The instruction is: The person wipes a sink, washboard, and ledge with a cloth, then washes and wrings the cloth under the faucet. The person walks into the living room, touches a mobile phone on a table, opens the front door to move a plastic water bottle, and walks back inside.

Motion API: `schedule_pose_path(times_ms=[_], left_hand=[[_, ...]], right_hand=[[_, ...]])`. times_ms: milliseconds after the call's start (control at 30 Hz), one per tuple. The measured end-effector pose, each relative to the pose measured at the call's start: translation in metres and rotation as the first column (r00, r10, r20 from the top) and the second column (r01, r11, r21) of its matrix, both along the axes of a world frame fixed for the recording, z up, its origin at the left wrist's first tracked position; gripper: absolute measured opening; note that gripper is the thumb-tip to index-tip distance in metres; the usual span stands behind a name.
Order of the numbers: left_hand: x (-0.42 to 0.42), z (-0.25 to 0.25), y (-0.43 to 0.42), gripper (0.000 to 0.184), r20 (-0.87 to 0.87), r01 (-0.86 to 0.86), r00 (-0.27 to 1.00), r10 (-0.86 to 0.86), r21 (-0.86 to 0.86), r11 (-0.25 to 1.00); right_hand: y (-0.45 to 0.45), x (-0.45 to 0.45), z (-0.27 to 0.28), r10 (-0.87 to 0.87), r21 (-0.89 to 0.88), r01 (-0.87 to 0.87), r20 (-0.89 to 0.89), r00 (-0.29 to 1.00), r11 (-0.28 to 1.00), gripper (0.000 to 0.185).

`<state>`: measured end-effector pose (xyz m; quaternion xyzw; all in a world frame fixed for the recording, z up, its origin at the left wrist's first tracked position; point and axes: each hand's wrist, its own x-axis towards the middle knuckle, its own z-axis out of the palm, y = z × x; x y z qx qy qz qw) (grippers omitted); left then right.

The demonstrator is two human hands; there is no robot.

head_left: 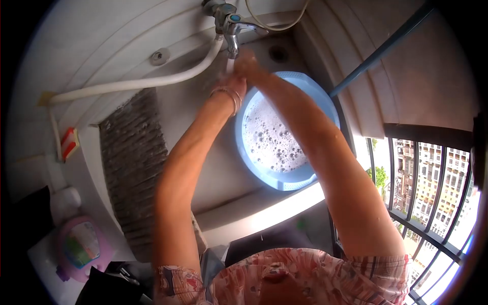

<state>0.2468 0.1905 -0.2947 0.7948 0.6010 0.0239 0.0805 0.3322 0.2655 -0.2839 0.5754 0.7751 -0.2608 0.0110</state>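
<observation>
Both hands are together beneath the metal tap (232, 43), where a pale stream of water seems to fall. My left hand (234, 81), with bracelets (235, 99) at its wrist, lies just below the spout. Touching or overlapping it is my right hand (248, 63), slightly higher and to the right. Motion smears the fingers of both, so their pose and anything between them cannot be made out. Under my right forearm stands a light blue basin (247, 161) holding sudsy water (274, 145).
A ridged washboard slab (133, 147) forms the sink's left part. A white hose (152, 81) runs left from the tap. A red-and-white packet (70, 144) and a pink detergent bottle (84, 249) are at left. A blue pole (376, 56) leans at right, near window bars (416, 178).
</observation>
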Motion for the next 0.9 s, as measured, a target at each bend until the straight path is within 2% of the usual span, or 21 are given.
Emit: schedule_pose_path(times_ms=[33,67,133,167,200,267,333,400,433,500,533,567,600,633,667,700,767,800,833,867,900], left_hand=[[-0.011,0.040,-0.013,0.029,0.000,0.311,0.950,-0.313,0.106,0.945],[-0.025,0.031,-0.022,0.029,-0.006,0.311,0.950,-0.312,0.098,0.945],[-0.051,-0.008,-0.032,0.029,0.347,0.192,0.900,-0.262,0.224,0.955],[-0.056,-0.022,-0.037,0.034,0.313,0.034,0.947,-0.068,0.114,0.993],[-0.054,-0.029,-0.042,0.034,0.317,0.035,0.946,-0.069,0.112,0.993],[-0.055,-0.033,-0.046,0.036,0.614,-0.291,0.705,0.355,-0.206,0.934],[-0.059,-0.027,-0.049,0.034,0.523,-0.303,0.732,0.436,-0.323,0.897],[-0.066,-0.038,-0.042,0.033,0.818,-0.240,0.223,0.531,-0.481,0.843],[-0.071,-0.027,-0.046,0.032,0.794,-0.144,0.043,0.606,-0.595,0.790],[-0.083,-0.017,-0.045,0.031,0.791,-0.128,0.021,0.611,-0.604,0.787],[-0.088,-0.015,-0.046,0.031,0.781,-0.107,-0.002,0.624,-0.621,0.777],[-0.092,0.000,-0.050,0.030,0.778,-0.120,0.010,0.628,-0.622,0.773],[-0.095,-0.002,-0.049,0.030,0.778,-0.119,0.013,0.628,-0.622,0.774],[-0.099,-0.003,-0.049,0.029,0.814,-0.089,-0.084,0.575,-0.581,0.809],[-0.101,-0.005,-0.049,0.029,0.836,-0.065,-0.185,0.516,-0.535,0.843],[-0.102,-0.007,-0.049,0.029,0.859,0.005,-0.244,0.450,-0.463,0.886],[-0.107,-0.008,-0.046,0.031,0.778,0.008,-0.320,0.541,-0.568,0.823],[-0.109,-0.007,-0.046,0.033,0.681,0.020,-0.390,0.620,-0.667,0.745],[-0.108,-0.007,-0.046,0.033,0.681,0.017,-0.389,0.620,-0.667,0.744],[-0.106,-0.010,-0.046,0.032,0.604,-0.004,-0.364,0.709,-0.762,0.648],[-0.104,-0.020,-0.044,0.031,0.515,-0.028,-0.343,0.785,-0.841,0.540]], right_hand=[[0.015,0.001,0.009,0.103,-0.084,-0.088,0.201,0.974,0.993,0.029],[0.012,-0.004,0.006,0.105,-0.089,-0.089,0.192,0.976,0.992,0.029],[0.007,-0.006,0.001,0.051,-0.111,-0.038,0.112,0.992,0.993,0.031],[-0.003,-0.005,-0.016,0.089,-0.031,-0.086,0.101,0.991,0.996,0.030],[-0.014,-0.007,-0.012,0.087,-0.033,-0.084,0.104,0.991,0.996,0.030],[-0.029,-0.016,-0.008,0.219,-0.026,-0.220,0.266,0.939,0.975,0.030],[-0.025,-0.019,-0.021,0.180,-0.088,-0.167,0.171,0.969,0.982,0.028],[-0.010,-0.014,-0.041,0.064,-0.208,-0.063,-0.001,0.998,0.976,0.025],[-0.003,-0.010,-0.050,-0.005,-0.270,-0.017,-0.082,0.997,0.963,0.023],[-0.007,0.000,-0.038,-0.076,-0.330,0.018,-0.164,0.984,0.944,0.022],[-0.017,0.017,-0.031,-0.075,-0.268,-0.073,-0.506,0.860,0.961,0.020],[-0.023,0.025,-0.026,-0.055,-0.176,-0.134,-0.780,0.624,0.975,0.019],[-0.019,0.018,-0.028,-0.056,-0.175,-0.132,-0.781,0.622,0.976,0.019],[-0.012,0.005,-0.027,-0.481,-0.488,0.131,-0.714,0.508,0.863,0.016],[-0.009,-0.003,-0.026,-0.809,-0.744,0.321,-0.512,0.290,0.586,0.014],[-0.010,-0.003,-0.025,-0.807,-0.743,0.321,-0.513,0.291,0.588,0.014],[-0.016,-0.001,-0.027,-0.801,-0.796,0.089,-0.590,0.102,0.598,0.010],[-0.019,0.000,-0.030,-0.801,-0.797,0.088,-0.589,0.101,0.597,0.010],[-0.023,0.001,-0.032,-0.771,-0.756,-0.212,-0.636,0.018,0.619,0.010],[-0.026,-0.001,-0.034,-0.750,-0.631,-0.490,-0.657,-0.075,0.602,0.010],[-0.033,-0.013,-0.020,-0.749,-0.629,-0.493,-0.659,-0.073,0.601,0.010]])
